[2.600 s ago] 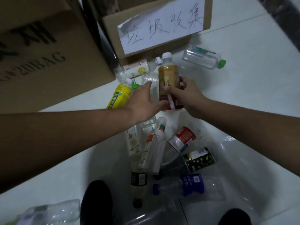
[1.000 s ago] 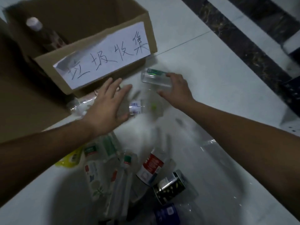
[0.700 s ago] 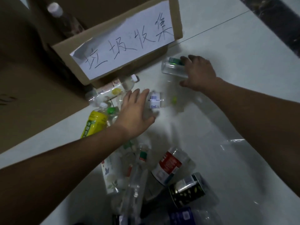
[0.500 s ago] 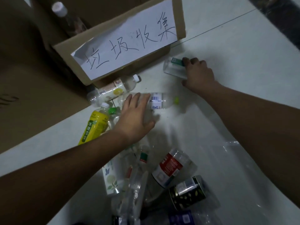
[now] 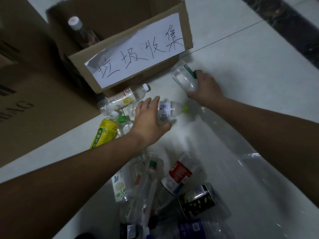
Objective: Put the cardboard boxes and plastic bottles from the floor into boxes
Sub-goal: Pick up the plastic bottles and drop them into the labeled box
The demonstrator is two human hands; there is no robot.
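An open cardboard box (image 5: 187,31) with a handwritten paper label stands at the top centre; a capped bottle (image 5: 82,34) stands inside it. My right hand (image 5: 206,88) grips a clear bottle with a green label (image 5: 183,78), lifted off the floor just right of the box. My left hand (image 5: 148,121) wraps around a clear bottle with a green cap (image 5: 172,110) lying on the white floor. A white-labelled bottle (image 5: 122,99) and a yellow bottle (image 5: 105,131) lie beside my left hand.
A large flat cardboard sheet (image 5: 34,94) covers the floor at left. Several empty bottles lie heaped near my feet, among them a red-labelled one (image 5: 179,175) and a dark-labelled one (image 5: 196,200). A dark marble strip (image 5: 293,26) runs along the top right.
My right hand has closed on the green-labelled bottle and lifted it. My left hand has settled onto the green-capped bottle and curled around it.
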